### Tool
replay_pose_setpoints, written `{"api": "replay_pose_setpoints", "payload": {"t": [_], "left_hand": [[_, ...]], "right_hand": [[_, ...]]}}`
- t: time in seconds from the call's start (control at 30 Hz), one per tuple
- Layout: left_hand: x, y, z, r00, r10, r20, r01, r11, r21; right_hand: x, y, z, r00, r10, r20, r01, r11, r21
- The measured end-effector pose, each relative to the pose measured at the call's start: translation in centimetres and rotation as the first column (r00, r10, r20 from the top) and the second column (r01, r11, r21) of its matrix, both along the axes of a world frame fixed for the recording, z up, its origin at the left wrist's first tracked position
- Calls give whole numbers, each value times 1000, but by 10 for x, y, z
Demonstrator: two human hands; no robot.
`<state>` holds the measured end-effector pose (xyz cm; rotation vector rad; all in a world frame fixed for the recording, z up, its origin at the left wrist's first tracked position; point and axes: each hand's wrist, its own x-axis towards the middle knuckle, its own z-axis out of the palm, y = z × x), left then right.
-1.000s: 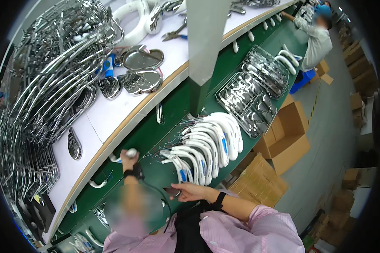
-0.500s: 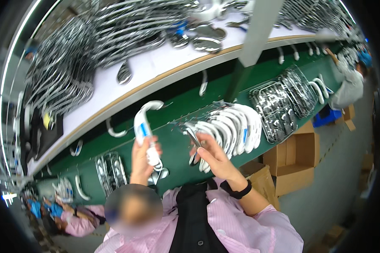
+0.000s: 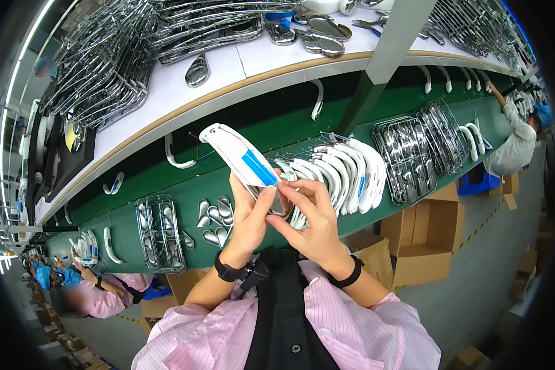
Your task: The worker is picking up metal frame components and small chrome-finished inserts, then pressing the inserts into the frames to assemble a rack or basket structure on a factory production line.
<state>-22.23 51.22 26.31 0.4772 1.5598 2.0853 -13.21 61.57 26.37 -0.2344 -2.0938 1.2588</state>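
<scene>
My left hand [image 3: 246,213] is closed round the lower part of a white curved plastic handle [image 3: 231,147], which slants up and left with a thin wire at its top. A strip of blue film [image 3: 259,168] lies along it. My right hand [image 3: 314,213] pinches a chrome cover [image 3: 280,205] at the handle's lower end, fingertips of both hands meeting there. Whether the cover is seated cannot be seen behind the fingers. Several similar white handles [image 3: 369,179] stand in a row right of my hands. Loose teardrop-shaped chrome covers [image 3: 216,216] lie left of my left hand.
Wire racks of chrome parts stand on the green bench, one left [image 3: 160,262] and others right [image 3: 404,163]. A white shelf [image 3: 228,77] with piled chrome racks overhangs the far side, beside a grey post [image 3: 396,46]. Cardboard boxes [image 3: 427,268] sit below. Co-workers [image 3: 517,139] work at both ends.
My hands have come together from apart. The chrome cover in my right hand now meets the white handle's lower end, and the handle has tilted, its top leaning left.
</scene>
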Motion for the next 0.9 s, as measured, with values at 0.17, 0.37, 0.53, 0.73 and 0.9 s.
{"api": "replay_pose_setpoints", "payload": {"t": [0.17, 0.37, 0.53, 0.73, 0.9], "left_hand": [[2, 1, 8, 990, -74, 120, 61, 992, 110], [6, 3, 13, 985, -116, 131, 91, 978, 185], [4, 2, 14, 971, -212, 108, 188, 962, 198], [-3, 0, 6, 965, -259, 36, 258, 966, 31], [-1, 7, -3, 958, -237, 159, 216, 967, 136]], "right_hand": [[9, -1, 11, 998, -59, -2, 53, 905, -421], [11, -1, -9, 870, 466, 158, -232, 672, -703], [17, -23, -14, 930, 367, -27, -268, 623, -735], [22, 14, -10, 714, 542, 443, -146, 735, -663], [5, 17, -3, 992, -109, 68, 128, 899, -419]]}}
